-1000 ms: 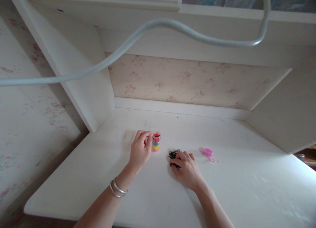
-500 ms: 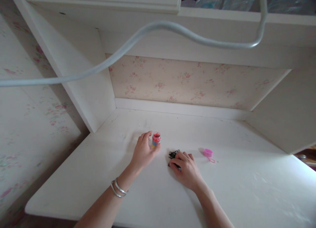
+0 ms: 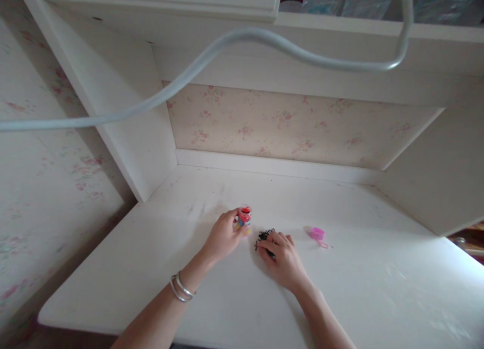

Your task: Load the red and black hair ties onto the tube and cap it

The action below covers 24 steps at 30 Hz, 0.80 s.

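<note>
My left hand [image 3: 221,239] is closed round a small clear jar [image 3: 244,219], thumb in front and fingers behind. The jar stands upright and open at the top, with red, blue and yellow contents in layers and something black near its mouth. To its right, on the white desk, lies a pile of small black elastic bands [image 3: 265,235]. My right hand [image 3: 283,264] is over this pile with its thumb and fingers pinched together, and a black band sticks out at the fingertips. Part of the pile is hidden under that hand.
A pink lid [image 3: 317,233] with a loop lies on the white desk [image 3: 355,278], right of my right hand. A thick pale cable [image 3: 242,35] crosses the upper view. Above the desk is a shelf [image 3: 340,31] with plastic-wrapped things.
My left hand has opened from beside the jar, closed round it and shifted it slightly right, toward the black bands. My right hand stays at the pile, its fingertips moving slightly left.
</note>
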{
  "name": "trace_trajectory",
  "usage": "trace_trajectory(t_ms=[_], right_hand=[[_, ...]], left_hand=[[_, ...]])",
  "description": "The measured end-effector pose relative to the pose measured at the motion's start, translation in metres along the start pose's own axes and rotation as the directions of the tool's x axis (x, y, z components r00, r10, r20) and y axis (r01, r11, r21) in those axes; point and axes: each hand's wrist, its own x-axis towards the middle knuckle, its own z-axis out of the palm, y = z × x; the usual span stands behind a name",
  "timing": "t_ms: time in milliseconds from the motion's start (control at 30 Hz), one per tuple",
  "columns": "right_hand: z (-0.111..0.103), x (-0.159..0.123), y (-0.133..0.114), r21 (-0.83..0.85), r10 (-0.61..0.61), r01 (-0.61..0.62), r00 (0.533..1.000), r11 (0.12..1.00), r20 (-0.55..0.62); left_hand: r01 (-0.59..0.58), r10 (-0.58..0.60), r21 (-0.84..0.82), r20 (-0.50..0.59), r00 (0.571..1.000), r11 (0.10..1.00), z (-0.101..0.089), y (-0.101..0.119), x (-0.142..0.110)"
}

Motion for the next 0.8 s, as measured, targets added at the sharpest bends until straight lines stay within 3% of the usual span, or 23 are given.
trace_trajectory(t_ms=[233, 367, 500, 700, 800], right_hand=[[0.003, 0.0, 0.004, 0.256, 0.148, -0.106, 0.977, 0.961, -0.151], [0.001, 0.003, 0.002, 0.446, 0.259, -0.144, 0.943, 0.884, -0.208], [-0.007, 0.012, -0.008, 0.497, 0.348, -0.177, 0.896, 0.85, -0.276], [-0.026, 0.042, -0.034, 0.415, 0.277, -0.112, 0.89, 0.903, -0.361], [-0.031, 0.059, -0.043, 0.38, 0.218, -0.08, 0.916, 0.922, -0.336]], left_hand=[[-0.021, 0.021, -0.016, 0.026, 0.999, 1.0, 0.003, 0.004, -0.003], [-0.032, 0.033, -0.028, 0.024, 0.999, 0.999, 0.002, 0.007, -0.004], [-0.031, 0.031, -0.004, 0.002, 1.0, 1.0, -0.001, 0.01, -0.004], [0.008, -0.008, 0.004, 0.006, 1.0, 1.0, -0.004, 0.011, -0.002], [0.033, -0.034, 0.012, 0.016, 0.999, 0.999, -0.005, 0.009, -0.001]])
